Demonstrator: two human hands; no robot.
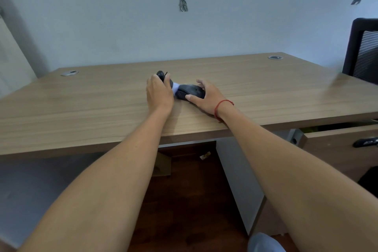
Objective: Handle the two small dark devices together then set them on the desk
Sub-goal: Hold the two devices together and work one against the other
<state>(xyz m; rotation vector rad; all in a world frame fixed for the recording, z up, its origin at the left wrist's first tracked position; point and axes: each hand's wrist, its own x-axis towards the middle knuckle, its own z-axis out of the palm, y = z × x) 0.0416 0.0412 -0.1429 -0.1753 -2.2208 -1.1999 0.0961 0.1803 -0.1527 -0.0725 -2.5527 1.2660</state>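
— So, what do we see on the wooden desk (266, 92)?
— We see the left hand (159, 94) wrapped round one dark device (163, 76), and the right hand (206, 98) cupping the other dark device (190, 92) flat on the top, just beside it.
— And the room?
— We note a pale wall (122, 16), two cable grommets (69, 73), a black chair (362, 51) at right.

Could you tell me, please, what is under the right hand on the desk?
Under the right hand lies a dark computer mouse resting on the desk; thumb and fingers flank it. Its rear end is covered by the palm, so that part cannot be seen.
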